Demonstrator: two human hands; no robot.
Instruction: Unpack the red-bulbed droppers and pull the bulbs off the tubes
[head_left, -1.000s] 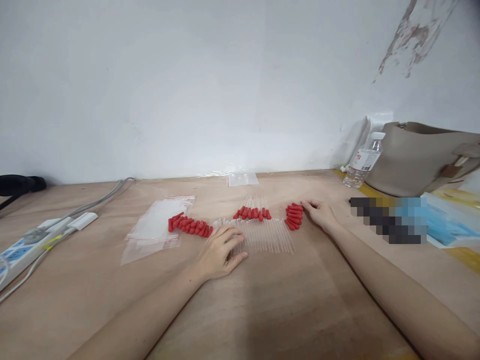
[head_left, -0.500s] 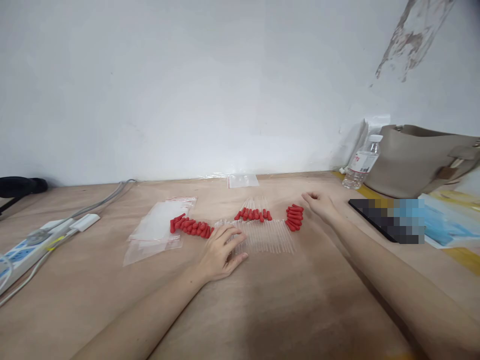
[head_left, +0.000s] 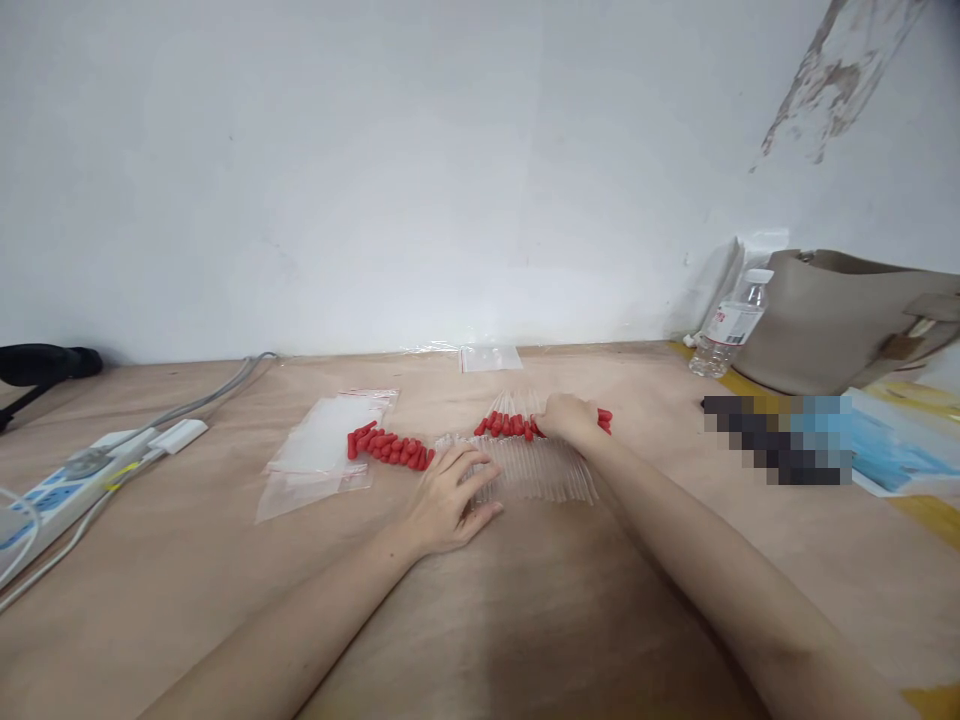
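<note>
My left hand [head_left: 454, 500] lies with fingers apart on the left end of a row of thin clear tubes [head_left: 536, 468]. Beyond that row, several clear tubes with red rubber bulbs [head_left: 501, 426] on their near ends are fanned out. At the right end of this fan is my right hand [head_left: 574, 415], its fingers closed and pointing down; what they pinch is hidden. Left of my left hand is a line of loose red rubber bulbs [head_left: 390, 449]. More red bulbs [head_left: 604, 420] are mostly covered by my right hand.
Clear zip bags [head_left: 319, 440] lie at the left, and a small one [head_left: 491, 358] by the wall. A power strip [head_left: 56, 510] with cables is far left. To the right stand a water bottle [head_left: 731, 325] and a grey bag [head_left: 840, 320], near a blurred-out dark object [head_left: 780, 440].
My right hand has moved left, from beside the right-hand red bulbs to the right end of the fanned bulbed tubes. My left hand stays on the clear tubes. The view shifts slightly.
</note>
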